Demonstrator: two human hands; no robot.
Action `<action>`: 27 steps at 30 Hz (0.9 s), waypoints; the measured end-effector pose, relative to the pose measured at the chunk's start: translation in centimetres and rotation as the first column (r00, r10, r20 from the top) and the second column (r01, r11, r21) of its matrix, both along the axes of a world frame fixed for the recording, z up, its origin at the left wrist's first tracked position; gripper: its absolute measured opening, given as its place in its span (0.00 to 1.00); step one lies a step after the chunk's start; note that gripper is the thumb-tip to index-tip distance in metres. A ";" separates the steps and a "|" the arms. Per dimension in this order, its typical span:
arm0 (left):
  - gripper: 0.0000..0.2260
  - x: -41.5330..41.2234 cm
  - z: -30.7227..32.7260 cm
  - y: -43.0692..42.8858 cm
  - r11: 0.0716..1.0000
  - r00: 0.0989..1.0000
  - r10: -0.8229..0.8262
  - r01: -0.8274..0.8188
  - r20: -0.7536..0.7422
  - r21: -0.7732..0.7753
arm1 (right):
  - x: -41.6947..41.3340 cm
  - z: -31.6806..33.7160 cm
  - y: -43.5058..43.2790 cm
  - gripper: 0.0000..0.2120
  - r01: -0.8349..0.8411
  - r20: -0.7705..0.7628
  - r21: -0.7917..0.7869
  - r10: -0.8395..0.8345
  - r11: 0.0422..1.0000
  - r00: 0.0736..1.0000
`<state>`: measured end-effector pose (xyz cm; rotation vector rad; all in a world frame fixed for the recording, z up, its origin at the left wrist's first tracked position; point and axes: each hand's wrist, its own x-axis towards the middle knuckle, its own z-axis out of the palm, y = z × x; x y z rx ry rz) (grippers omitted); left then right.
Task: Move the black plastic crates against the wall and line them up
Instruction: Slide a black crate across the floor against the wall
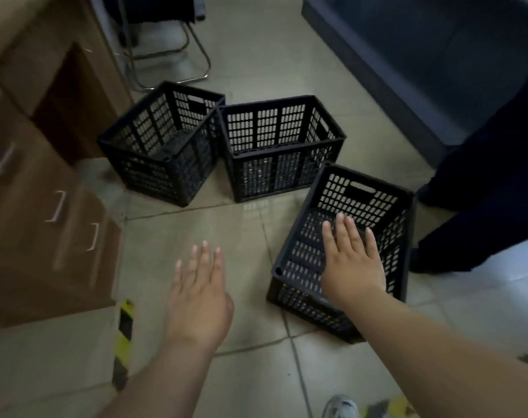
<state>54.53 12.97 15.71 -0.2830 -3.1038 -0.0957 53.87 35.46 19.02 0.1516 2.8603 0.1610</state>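
Fingers (342, 229) spread, right hand (351, 260) reaches over nearest black slatted plastic crate (305, 257); a one-handed shove risks skewing it

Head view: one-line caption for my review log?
Open right hand over the nearest black crate, open left hand above floor.

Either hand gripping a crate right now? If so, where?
Neither. The right hand is flat and open over the nearest crate, fingers spread, not curled on its rim. The left hand hovers open over the floor.
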 end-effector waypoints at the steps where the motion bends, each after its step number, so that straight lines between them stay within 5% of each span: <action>1: 0.35 -1.4 -0.9 3.1 1.000 0.998 -0.026 0.026 0.062 0.001 | -1.1 -0.5 2.3 0.33 0.019 0.011 -0.010 -0.019 1.000 1.000; 3: 0.37 -3.7 -2.1 9.4 0.996 0.984 -0.070 0.060 0.165 0.066 | -3.2 -1.9 6.4 0.34 0.042 0.021 -0.025 -0.041 0.999 0.999; 8: 0.32 -6.6 -8.5 21.3 0.979 0.983 -0.124 0.100 0.134 0.176 | -6.8 -7.4 13.0 0.36 0.070 0.064 0.006 -0.070 0.998 0.995; 13: 0.32 -7.4 -16.3 26.8 0.983 0.908 -0.174 0.136 0.381 0.126 | -8.2 -13.6 15.9 0.36 0.105 0.123 -0.006 -0.104 0.994 0.987; 27: 0.30 -8.4 -24.7 20.8 0.951 0.816 -0.291 0.306 0.499 0.053 | -8.7 -21.2 13.6 0.35 0.156 0.230 0.008 -0.154 0.988 0.961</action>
